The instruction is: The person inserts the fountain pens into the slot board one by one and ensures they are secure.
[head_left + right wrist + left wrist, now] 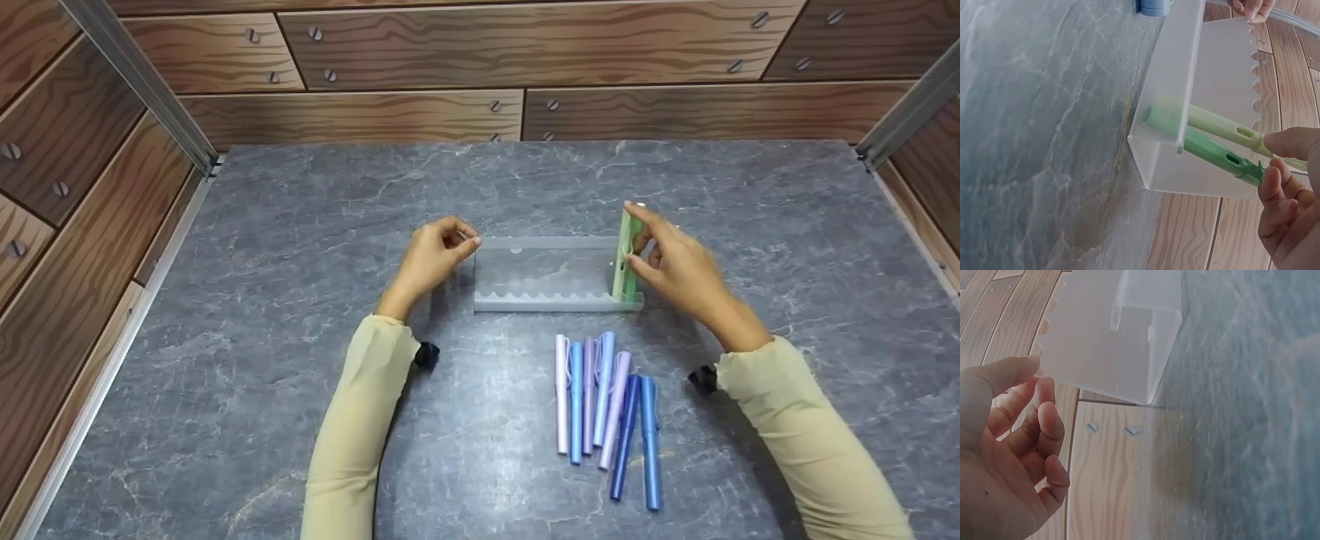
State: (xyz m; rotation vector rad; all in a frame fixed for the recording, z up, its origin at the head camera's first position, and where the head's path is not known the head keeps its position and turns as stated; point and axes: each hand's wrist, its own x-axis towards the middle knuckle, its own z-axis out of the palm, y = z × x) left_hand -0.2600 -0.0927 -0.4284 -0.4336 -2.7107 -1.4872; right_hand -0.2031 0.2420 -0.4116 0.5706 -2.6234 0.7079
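R hand sets green pens into clear rack; L hand waits at rack's other end.

Table (300,225), grey marble look, w/ wood-grain walls (405,45) round it. Rack (551,274) lies betw. the two hands, frosted plastic w/ scalloped front edge. R hand (675,262): fingers curled, thumb + forefinger pinch the darker green pen (1224,157) near its upper end; its lower end sits in the rack's slot. A paler green pen (1230,130) lies just beside it, touching or not I can't tell. L hand (431,255): fingers loosely curled, holding nothing, fingertips (1050,419) just beside the rack's L end, apart from it. Loose pens (604,405), pink, lilac + blue, lie bunched nearer the person than both hands, closer to the R wrist.
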